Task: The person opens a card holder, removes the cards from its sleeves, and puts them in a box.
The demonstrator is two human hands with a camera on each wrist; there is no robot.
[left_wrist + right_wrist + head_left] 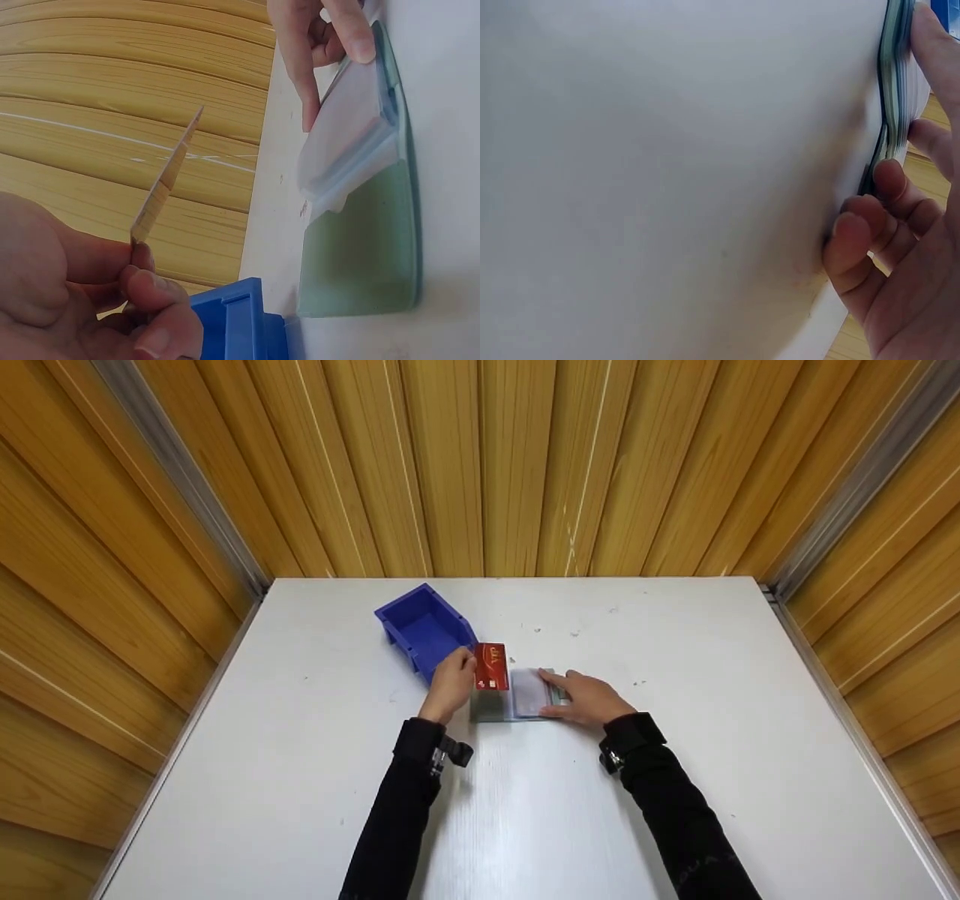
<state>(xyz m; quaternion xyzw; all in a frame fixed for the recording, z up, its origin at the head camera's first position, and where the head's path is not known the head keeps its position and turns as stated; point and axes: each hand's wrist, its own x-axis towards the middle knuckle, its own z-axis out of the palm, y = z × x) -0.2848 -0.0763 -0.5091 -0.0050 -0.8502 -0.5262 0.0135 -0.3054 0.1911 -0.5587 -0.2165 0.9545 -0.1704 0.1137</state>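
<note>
My left hand (pixel 450 684) pinches a red card (pixel 491 666) by its edge, holding it above the table. In the left wrist view the card (pixel 166 180) is seen nearly edge-on between thumb and fingers. A card holder with a green cover (pixel 489 709) lies opened out below it. Clear plastic sleeves (pixel 349 124) are stacked over the holder's right side. My right hand (pixel 589 697) grips this side, thumb and fingers at the edges of the sleeves. The right wrist view shows the layered edge of the holder (pixel 891 82) beside curled fingers.
A blue plastic bin (pixel 401 639) stands on the white table (pixel 675 795), just beyond my left hand. Wood-patterned walls (pixel 510 472) enclose the table at the back and both sides. Small specks lie scattered over the tabletop.
</note>
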